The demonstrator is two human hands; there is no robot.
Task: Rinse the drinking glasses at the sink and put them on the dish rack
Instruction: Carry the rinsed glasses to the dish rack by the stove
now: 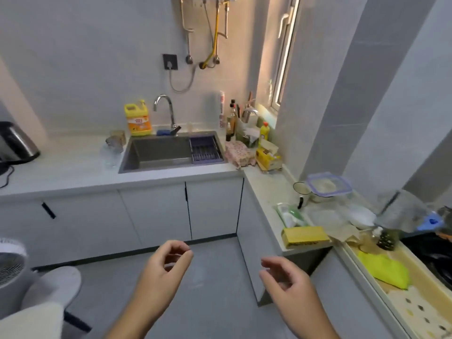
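Note:
Clear drinking glasses (113,149) stand grouped on the counter just left of the grey sink (159,152); they look blurred and I cannot tell how many. A purple dish rack (206,150) sits inside the sink's right end. The curved faucet (166,111) rises behind the basin. My left hand (166,267) and my right hand (285,281) hang low over the floor, well short of the counter, both holding nothing, fingers loosely curled and apart.
Yellow detergent jug (137,118) and blue sponge (162,132) behind the sink. Kettle (14,143) at far left. Bottles, a floral cloth (238,152) and boxes crowd the corner. The right counter holds a mug (302,192), a lidded container (329,184), bags. White fan (9,260) at lower left.

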